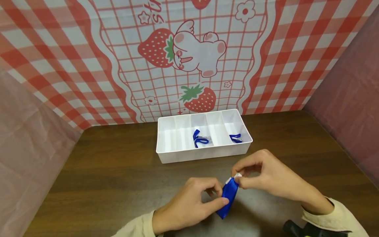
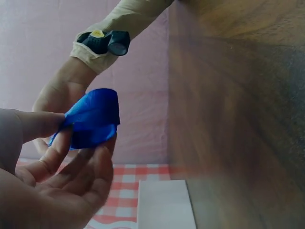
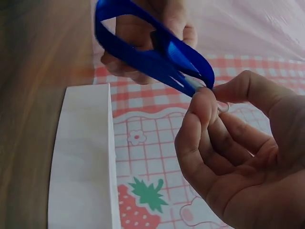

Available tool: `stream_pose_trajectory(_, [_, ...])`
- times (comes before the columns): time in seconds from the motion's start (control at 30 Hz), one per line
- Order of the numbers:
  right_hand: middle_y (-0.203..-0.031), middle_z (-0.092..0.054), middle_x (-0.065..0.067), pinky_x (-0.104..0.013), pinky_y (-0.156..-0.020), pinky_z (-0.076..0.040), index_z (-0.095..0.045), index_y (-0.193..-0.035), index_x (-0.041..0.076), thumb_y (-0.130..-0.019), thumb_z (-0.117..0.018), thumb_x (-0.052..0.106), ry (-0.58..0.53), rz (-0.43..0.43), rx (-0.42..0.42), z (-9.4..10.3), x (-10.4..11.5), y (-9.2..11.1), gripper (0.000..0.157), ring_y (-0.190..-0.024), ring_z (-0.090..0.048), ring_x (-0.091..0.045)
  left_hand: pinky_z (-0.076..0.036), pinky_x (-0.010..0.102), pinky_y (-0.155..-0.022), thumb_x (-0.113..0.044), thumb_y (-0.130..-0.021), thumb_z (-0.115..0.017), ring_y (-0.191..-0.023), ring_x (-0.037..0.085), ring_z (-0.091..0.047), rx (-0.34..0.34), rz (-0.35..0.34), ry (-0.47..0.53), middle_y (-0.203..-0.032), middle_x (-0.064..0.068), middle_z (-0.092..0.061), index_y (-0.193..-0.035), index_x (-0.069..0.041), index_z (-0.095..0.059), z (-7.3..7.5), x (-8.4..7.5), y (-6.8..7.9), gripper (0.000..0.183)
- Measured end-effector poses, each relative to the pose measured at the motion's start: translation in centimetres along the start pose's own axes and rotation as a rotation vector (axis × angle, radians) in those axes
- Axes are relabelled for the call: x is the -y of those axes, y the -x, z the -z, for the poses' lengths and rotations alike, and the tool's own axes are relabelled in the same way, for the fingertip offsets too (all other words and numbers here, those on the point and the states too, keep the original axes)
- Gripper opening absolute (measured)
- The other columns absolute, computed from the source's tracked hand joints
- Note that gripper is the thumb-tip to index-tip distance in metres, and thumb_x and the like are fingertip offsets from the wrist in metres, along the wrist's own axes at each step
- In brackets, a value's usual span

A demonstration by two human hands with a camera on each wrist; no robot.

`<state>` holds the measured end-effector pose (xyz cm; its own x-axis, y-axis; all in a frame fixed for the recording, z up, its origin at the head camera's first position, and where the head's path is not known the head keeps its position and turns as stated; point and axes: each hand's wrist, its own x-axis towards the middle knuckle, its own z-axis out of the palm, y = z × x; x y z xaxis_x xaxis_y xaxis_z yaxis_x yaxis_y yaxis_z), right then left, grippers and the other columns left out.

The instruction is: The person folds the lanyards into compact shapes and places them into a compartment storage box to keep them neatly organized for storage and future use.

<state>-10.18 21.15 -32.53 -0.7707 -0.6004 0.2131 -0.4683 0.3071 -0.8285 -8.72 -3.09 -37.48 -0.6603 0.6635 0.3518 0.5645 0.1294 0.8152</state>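
A blue lanyard [image 1: 229, 196], its ribbon looped and folded, is held between both hands above the table. My left hand [image 1: 193, 200] grips the lower part of the band between thumb and fingers. At the upper end, my right hand [image 1: 267, 174] pinches the lanyard by its white fitting [image 1: 238, 176]. In the right wrist view the ribbon [image 3: 138, 59] forms a long open loop, and a bit of metal shows by the fingertips. The left wrist view shows the wide folded ribbon [image 2: 95, 119] at the left fingers.
Behind the hands stands a white divided box [image 1: 204, 153]. One blue lanyard [image 1: 201, 140] lies in its middle compartment, another [image 1: 236, 138] in the rightmost. A strawberry-print cloth [image 1: 189, 59] hangs at the back. A black wrist camera [image 1: 308, 229] sits by the right sleeve.
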Motion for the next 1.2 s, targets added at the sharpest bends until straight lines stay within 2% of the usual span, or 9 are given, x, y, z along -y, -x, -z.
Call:
stream_pose_trajectory(0.13, [-0.08, -0.068, 0.012, -0.024, -0.058, -0.052, -0.074, -0.089, 0.022, -0.081, -0.075, -0.002, 0.142, 0.13, -0.041, -0.6, 0.3, 0.1, 0.026, -0.069, -0.06, -0.004, -0.053, 0.019, -0.063, -0.018, -0.093, -0.072, -0.07, -0.006, -0.056, 0.02, 0.039, 0.024, -0.076, -0.008, -0.064, -0.077, -0.015, -0.058, -0.1, 0.1, 0.1, 0.021])
stream_pose_trajectory(0.3, [-0.08, -0.064, 0.016, -0.017, -0.057, -0.048, -0.072, -0.091, 0.025, -0.077, -0.075, -0.005, 0.198, 0.237, -0.053, -1.0, 0.6, 0.2, 0.033, -0.067, -0.056, -0.002, -0.049, 0.019, -0.053, -0.017, -0.09, -0.075, -0.063, -0.006, -0.052, 0.031, 0.08, 0.069, -0.076, -0.006, -0.065, -0.077, -0.015, -0.061, -0.1, 0.3, 0.0, 0.019])
stream_pose_trajectory(0.47, [-0.083, -0.065, 0.017, -0.013, -0.061, -0.048, -0.072, -0.095, 0.023, -0.077, -0.074, -0.006, 0.264, 0.299, -0.063, -1.4, 1.2, 0.4, 0.034, -0.07, -0.057, 0.002, -0.046, 0.016, -0.058, -0.013, -0.09, -0.074, -0.061, -0.004, -0.057, 0.057, 0.178, 0.17, -0.077, -0.002, -0.073, -0.107, -0.012, -0.059, 0.0, 0.5, -0.1, 0.022])
stream_pose_trajectory(0.53, [-0.085, -0.065, 0.015, -0.012, -0.062, -0.048, -0.072, -0.097, 0.02, -0.078, -0.073, -0.005, 0.303, 0.35, -0.067, -1.8, 1.5, 0.5, 0.031, -0.072, -0.057, 0.003, -0.046, 0.015, -0.058, -0.012, -0.091, -0.073, -0.06, -0.007, -0.057, 0.065, 0.173, 0.16, -0.075, -0.002, -0.073, -0.111, -0.01, -0.061, 0.1, 0.6, -0.2, 0.023])
stream_pose_trajectory(0.63, [-0.085, -0.063, 0.012, -0.008, -0.062, -0.045, -0.071, -0.098, 0.016, -0.091, -0.067, 0.007, 0.445, 0.443, -0.09, -2.6, 2.2, 0.7, 0.012, -0.072, -0.054, 0.004, -0.049, 0.015, -0.057, -0.011, -0.092, -0.071, -0.061, -0.01, -0.055, 0.059, 0.122, 0.1, -0.072, -0.003, -0.071, -0.096, -0.008, -0.071, 0.2, 0.8, -0.3, 0.005])
stream_pose_trajectory(0.73, [-0.08, -0.057, 0.009, -0.01, -0.061, -0.041, -0.07, -0.094, 0.011, -0.102, -0.053, 0.018, 0.657, 0.558, -0.129, -3.6, 3.0, 0.7, 0.02, -0.07, -0.047, 0.0, -0.05, 0.017, -0.053, -0.002, -0.09, -0.068, -0.061, -0.008, -0.054, 0.012, 0.149, 0.087, -0.072, -0.003, -0.071, -0.085, -0.006, -0.075, 0.4, 1.0, -0.4, 0.009])
stream_pose_trajectory(0.9, [-0.076, -0.058, 0.002, -0.021, -0.061, -0.044, -0.068, -0.095, 0.002, -0.105, -0.041, 0.016, 0.948, 0.672, -0.172, -4.8, 3.9, 0.4, 0.032, -0.069, -0.047, -0.01, -0.057, 0.027, -0.057, 0.01, -0.086, -0.061, -0.063, 0.006, -0.065, -0.115, 0.286, 0.237, -0.082, 0.009, -0.075, -0.097, 0.002, -0.076, 1.0, 0.9, -0.8, 0.021])
stream_pose_trajectory(1.03, [-0.081, -0.062, -0.002, -0.025, -0.064, -0.048, -0.069, -0.099, -0.001, -0.104, -0.04, 0.012, 0.999, 0.695, -0.195, -5.3, 3.8, 0.2, 0.033, -0.072, -0.051, -0.013, -0.06, 0.036, -0.068, 0.01, -0.087, -0.058, -0.072, 0.012, -0.07, -0.174, 0.343, 0.332, -0.09, 0.017, -0.075, -0.101, 0.007, -0.074, 1.2, 0.9, -0.9, 0.022])
stream_pose_trajectory(1.2, [-0.098, -0.066, -0.011, -0.033, -0.077, -0.056, -0.07, -0.102, -0.002, -0.105, -0.038, 0.013, 0.981, 0.654, -0.22, -5.7, 3.4, 0.1, 0.036, -0.088, -0.061, -0.021, -0.059, 0.032, -0.071, 0.008, -0.09, -0.057, -0.08, 0.017, -0.073, -0.232, 0.384, 0.441, -0.096, 0.021, -0.073, -0.107, 0.009, -0.071, 1.5, 0.8, -0.8, 0.022])
